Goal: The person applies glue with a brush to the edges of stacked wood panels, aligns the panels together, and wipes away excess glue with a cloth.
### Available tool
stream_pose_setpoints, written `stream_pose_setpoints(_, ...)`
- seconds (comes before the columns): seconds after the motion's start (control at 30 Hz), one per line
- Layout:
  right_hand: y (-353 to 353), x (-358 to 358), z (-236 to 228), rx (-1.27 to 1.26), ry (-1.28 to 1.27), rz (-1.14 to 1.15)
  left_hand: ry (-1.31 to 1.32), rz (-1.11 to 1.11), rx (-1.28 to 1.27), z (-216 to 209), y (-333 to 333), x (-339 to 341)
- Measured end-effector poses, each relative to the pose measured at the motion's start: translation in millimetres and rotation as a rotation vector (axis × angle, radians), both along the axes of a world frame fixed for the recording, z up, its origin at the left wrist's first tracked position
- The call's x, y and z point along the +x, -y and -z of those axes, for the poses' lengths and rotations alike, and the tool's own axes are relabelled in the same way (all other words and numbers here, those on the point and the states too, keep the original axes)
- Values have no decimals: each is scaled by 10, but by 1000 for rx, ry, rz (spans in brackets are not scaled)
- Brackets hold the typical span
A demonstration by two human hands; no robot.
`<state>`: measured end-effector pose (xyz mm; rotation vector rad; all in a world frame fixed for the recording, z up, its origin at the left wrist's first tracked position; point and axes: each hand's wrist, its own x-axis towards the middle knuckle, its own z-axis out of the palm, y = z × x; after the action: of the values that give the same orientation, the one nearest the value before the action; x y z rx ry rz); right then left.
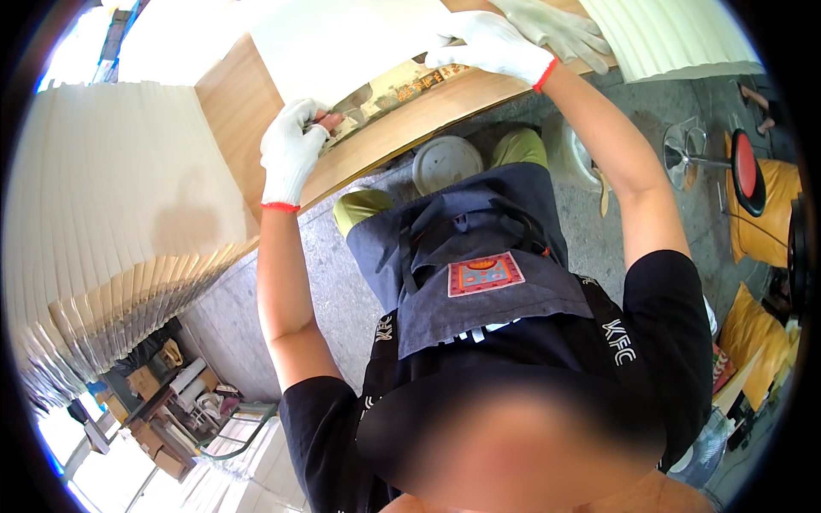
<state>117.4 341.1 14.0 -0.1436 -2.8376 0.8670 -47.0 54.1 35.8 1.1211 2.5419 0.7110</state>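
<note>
My left hand point(291, 154), in a white glove with a red cuff, grips a small flat-bladed tool point(351, 101) at the edge of a white sheet point(342, 38). The sheet lies on a long wooden board point(235, 103). A strip with a printed picture point(410, 85) shows where the sheet's edge meets the wood. My right hand point(492, 47), gloved the same way, presses flat on the sheet's lower edge. Just behind it lies another white-gloved hand point(556, 30); whose it is I cannot tell. I wear a grey apron point(479, 274).
A tall fanned stack of white sheets point(103, 222) fills the left. More ribbed white sheets point(676, 34) lie top right. On the grey floor sit a round white lid point(446, 162), a red-seated stool point(742, 167) and yellow bags point(770, 214). Boxes and clutter point(171, 393) sit lower left.
</note>
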Motion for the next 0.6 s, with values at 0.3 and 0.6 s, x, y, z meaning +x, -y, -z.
stream_pose_setpoints(0.3, 24, -1, 113, 82, -17, 51, -31, 92, -199, -129, -121, -115)
stream_pose_setpoints(0.6, 18, -11, -80, 49, -64, -7, -389, 941, -683, -551, -1031, -201)
